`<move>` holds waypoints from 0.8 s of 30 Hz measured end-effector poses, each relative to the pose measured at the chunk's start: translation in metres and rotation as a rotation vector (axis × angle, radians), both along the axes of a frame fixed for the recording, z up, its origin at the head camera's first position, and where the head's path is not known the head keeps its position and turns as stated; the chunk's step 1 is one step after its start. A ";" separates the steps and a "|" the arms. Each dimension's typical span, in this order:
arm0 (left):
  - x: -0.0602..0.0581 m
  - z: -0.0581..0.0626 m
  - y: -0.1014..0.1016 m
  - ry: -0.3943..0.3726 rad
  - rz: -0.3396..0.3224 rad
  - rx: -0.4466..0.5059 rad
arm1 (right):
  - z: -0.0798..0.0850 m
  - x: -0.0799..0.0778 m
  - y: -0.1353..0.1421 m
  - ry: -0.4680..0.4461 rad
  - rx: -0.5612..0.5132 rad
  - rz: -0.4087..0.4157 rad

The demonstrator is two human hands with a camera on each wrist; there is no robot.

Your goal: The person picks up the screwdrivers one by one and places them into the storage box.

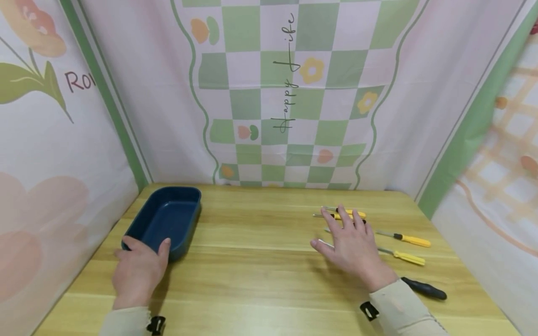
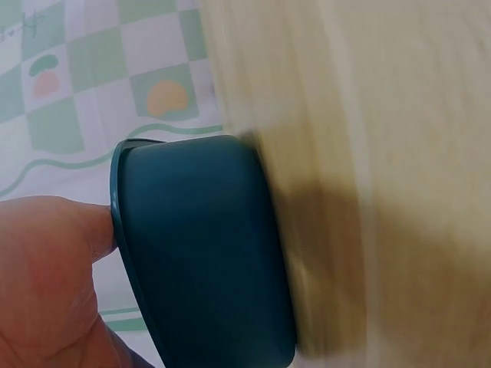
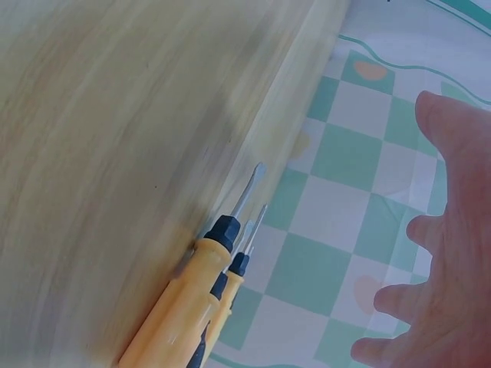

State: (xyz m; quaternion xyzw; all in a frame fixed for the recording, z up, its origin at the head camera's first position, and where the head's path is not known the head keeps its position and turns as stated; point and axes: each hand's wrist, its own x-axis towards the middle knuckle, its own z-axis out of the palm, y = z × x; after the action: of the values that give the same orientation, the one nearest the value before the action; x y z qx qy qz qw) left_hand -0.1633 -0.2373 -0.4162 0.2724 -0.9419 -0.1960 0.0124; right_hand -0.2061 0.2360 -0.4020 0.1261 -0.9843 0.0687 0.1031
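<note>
While patterned cloth (image 1: 277,93) hangs at the back, printed with green and white checks and the words "Happy Life", the wooden table (image 1: 256,280) spreads out before you. Towards its far left is the blue container (image 1: 172,219), open at the top, its long sides running away from you. Your pale sleeves (image 1: 405,308) reach in from the near edge. Your right hand (image 1: 355,247) is wide, fingers spread and thumb out to the left, hovering above the tools at the table's right. Your left hand (image 1: 138,273) holds the container's near end, thumb at the right and fingers at the left; the left wrist view shows your thumb against the rim. Just beside your right sleeve lies a black handle (image 1: 424,288), the rest hidden by your arm. To the right of your right hand you have a yellow screwdriver (image 1: 409,258) and, just behind it, an orange-yellow screwdriver (image 1: 416,241) with a black collar. Two smaller screwdrivers (image 1: 353,213) lie farther back, partly covered by your fingers. Small black clips (image 1: 370,310) sit at your cuffs.
</note>
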 end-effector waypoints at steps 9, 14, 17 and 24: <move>-0.002 -0.002 -0.003 -0.008 -0.033 0.004 | 0.001 0.001 -0.002 0.004 -0.003 0.007; -0.002 -0.004 -0.001 0.029 -0.055 -0.001 | 0.001 0.002 -0.002 0.006 0.003 0.007; -0.002 -0.005 0.000 0.051 -0.064 -0.004 | 0.001 0.002 -0.002 0.004 0.001 0.010; 0.000 -0.004 0.004 0.079 -0.091 0.006 | 0.001 0.002 -0.003 0.008 0.003 0.011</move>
State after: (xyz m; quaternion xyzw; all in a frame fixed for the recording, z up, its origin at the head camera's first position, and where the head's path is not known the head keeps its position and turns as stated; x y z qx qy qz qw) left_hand -0.1636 -0.2336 -0.4198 0.2213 -0.9515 -0.2099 0.0395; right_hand -0.2041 0.2330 -0.4005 0.1320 -0.9833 0.0671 0.1062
